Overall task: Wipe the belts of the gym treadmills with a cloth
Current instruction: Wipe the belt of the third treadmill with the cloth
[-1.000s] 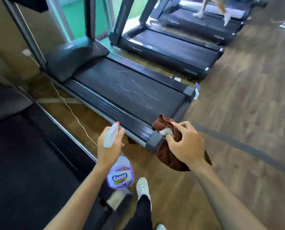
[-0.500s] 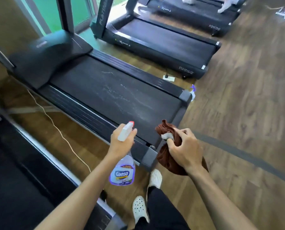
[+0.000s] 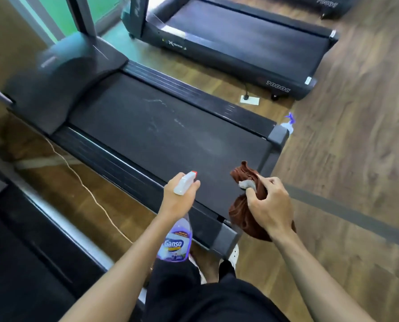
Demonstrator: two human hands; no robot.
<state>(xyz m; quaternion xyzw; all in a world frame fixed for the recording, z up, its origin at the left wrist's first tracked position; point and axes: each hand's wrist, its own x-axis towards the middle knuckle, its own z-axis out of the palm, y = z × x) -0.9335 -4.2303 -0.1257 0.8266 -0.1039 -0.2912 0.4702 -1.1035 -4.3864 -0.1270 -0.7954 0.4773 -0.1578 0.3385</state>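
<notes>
A black treadmill belt [image 3: 170, 133] with pale smears runs diagonally in front of me. My left hand [image 3: 177, 201] grips the neck of a purple spray bottle [image 3: 176, 240] labelled Ganso, its white nozzle aimed over the belt's near end. My right hand [image 3: 270, 205] holds a bunched brown cloth [image 3: 242, 219] just above the belt's rear right corner. A second treadmill belt [image 3: 247, 40] lies further back.
Another spray bottle [image 3: 287, 126] stands on the wooden floor [image 3: 344, 159] by the near treadmill's far rear corner. A floor socket [image 3: 249, 99] with a plug sits between the two machines. A thin pale cable [image 3: 89, 194] crosses the floor at left beside a third treadmill [image 3: 19, 252].
I have stepped closer to the treadmill's rear end. Both hands now hang over the belt, with the bottle and the cloth still held.
</notes>
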